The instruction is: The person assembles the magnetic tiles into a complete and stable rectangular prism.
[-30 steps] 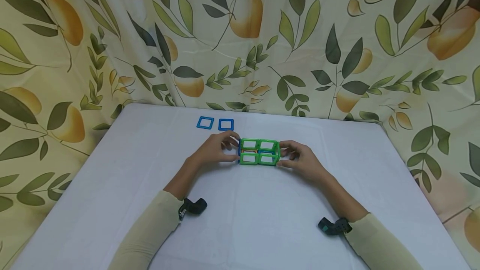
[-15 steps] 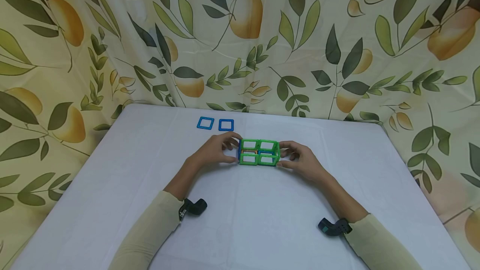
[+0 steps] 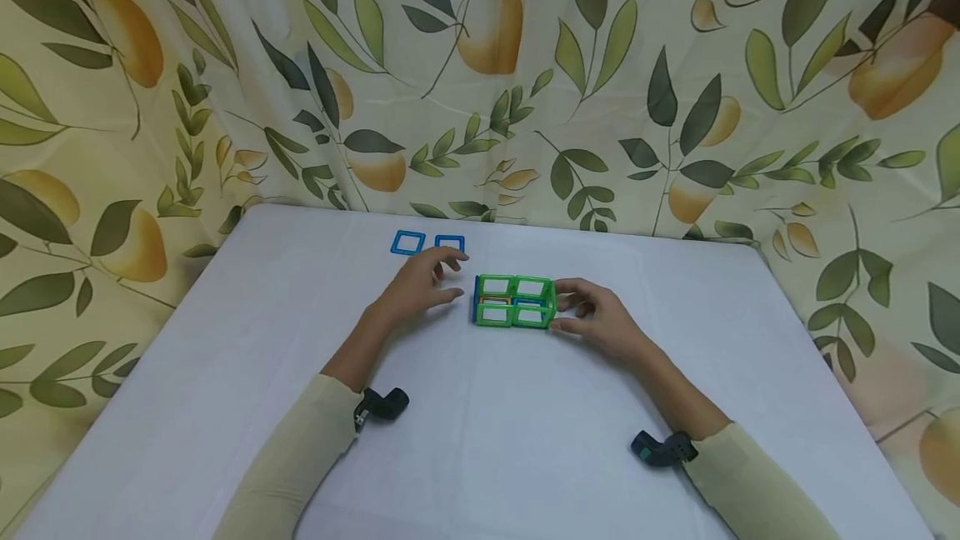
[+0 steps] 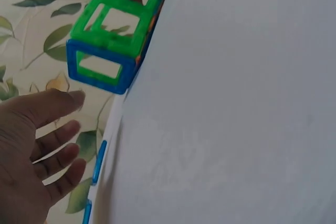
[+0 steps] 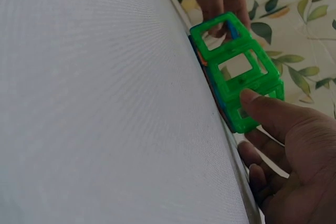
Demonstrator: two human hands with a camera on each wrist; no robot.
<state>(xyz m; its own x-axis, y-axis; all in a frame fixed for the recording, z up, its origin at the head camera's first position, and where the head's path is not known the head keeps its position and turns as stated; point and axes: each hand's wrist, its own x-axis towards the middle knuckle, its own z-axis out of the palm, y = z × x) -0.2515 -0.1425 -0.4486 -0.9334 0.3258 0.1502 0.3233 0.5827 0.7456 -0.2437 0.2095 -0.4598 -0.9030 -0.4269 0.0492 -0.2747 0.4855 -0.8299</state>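
Note:
A box-like block of magnetic frame tiles [image 3: 513, 287] stands on the white table, with green squares on top and at the right end. A blue square tile [image 4: 98, 83] closes its left end in the left wrist view, and a little orange shows low inside. My right hand [image 3: 606, 322] holds the green right end, thumb at the near edge [image 5: 299, 150] and fingers behind. Just left of the block, my left hand [image 3: 417, 285] is apart from it, fingers spread and holding nothing. Its fingertips overlap the nearer of the loose blue tiles in the head view.
Two loose blue square tiles lie flat near the table's back edge, the left tile [image 3: 395, 242] and the right tile [image 3: 450, 237]. Behind the white table [image 3: 480, 440] hangs a fruit-patterned cloth [image 3: 525, 165]. Dark wrist devices [image 3: 386, 405] sit at both sleeves.
My left hand has let go of the block's left end and moved left and back toward the blue tiles. The right hand keeps its hold; the block stays in place.

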